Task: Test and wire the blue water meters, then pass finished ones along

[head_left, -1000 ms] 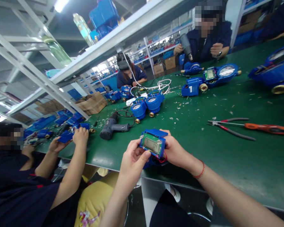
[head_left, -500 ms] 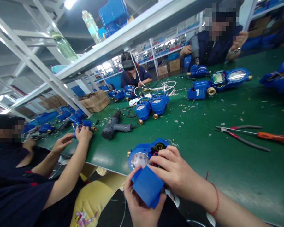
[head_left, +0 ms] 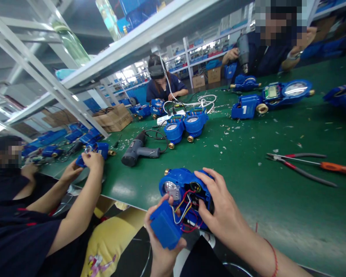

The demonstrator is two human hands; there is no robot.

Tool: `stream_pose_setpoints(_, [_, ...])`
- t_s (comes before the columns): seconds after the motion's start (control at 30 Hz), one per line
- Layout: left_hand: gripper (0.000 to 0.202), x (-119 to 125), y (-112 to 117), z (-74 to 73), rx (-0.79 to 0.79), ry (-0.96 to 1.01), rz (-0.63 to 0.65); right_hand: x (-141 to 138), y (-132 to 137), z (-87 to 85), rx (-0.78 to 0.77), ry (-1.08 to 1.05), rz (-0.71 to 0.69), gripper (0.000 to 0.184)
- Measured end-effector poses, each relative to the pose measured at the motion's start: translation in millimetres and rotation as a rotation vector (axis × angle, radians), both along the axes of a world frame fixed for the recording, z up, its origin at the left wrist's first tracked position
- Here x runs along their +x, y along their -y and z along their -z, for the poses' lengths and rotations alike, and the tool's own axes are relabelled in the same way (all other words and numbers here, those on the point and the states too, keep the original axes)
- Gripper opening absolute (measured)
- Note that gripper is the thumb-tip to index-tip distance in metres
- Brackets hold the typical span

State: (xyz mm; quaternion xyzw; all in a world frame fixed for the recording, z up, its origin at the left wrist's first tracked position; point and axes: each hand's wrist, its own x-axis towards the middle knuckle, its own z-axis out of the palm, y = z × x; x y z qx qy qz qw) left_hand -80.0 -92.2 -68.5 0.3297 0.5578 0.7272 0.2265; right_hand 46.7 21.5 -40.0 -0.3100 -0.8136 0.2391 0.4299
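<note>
A blue water meter (head_left: 177, 175) with a round clear dial and a brass end lies at the table's near edge, its housing opened. Red, white and yellow wires (head_left: 187, 207) run from the cavity to a blue box-shaped cover (head_left: 165, 225). My left hand (head_left: 161, 246) grips that cover, fingers wrapped round its sides, just below the dial. My right hand (head_left: 219, 204) clasps the right side of the meter, fingers over its outer wall and thumb at the open cavity. The inside of the cover faces away and is hidden.
A grey heat gun (head_left: 138, 150) lies left of centre, near two blue meters (head_left: 184, 127). Pliers (head_left: 302, 167) and an orange-handled screwdriver (head_left: 338, 168) lie at right. Another person's hands (head_left: 86, 163) work at left. More meters (head_left: 288, 92) and co-workers are across the table.
My left hand has turned and drawn the cover left and down from the meter, revealing the wires and cavity. My right hand has shifted to clasp the meter's right side.
</note>
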Motion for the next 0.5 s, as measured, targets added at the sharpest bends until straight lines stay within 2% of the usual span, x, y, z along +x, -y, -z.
stream_pose_setpoints(0.1, [0.086,5.2,-5.8,5.9,-0.040,0.096,0.047,3.2,4.4,6.0,0.086,-0.031,0.129,0.062])
stream_pose_setpoints(0.23, [0.083,25.1,-5.5,24.6,-0.098,0.131,0.057,17.2,-1.1,9.1,0.166,-0.007,0.193,0.063])
stream_pose_setpoints(0.3, [0.081,33.0,-4.5,30.6,-0.119,0.129,0.061,26.0,-4.1,7.8,0.160,0.026,0.186,0.061])
stream_pose_setpoints(0.4, [0.079,38.8,-4.9,30.7,-0.135,0.088,0.041,38.7,-2.5,0.9,0.179,0.071,0.139,0.058])
stream_pose_setpoints(0.5, [0.077,41.5,-6.4,25.5,-0.132,0.051,0.011,47.3,4.6,-10.2,0.294,0.090,0.000,0.054])
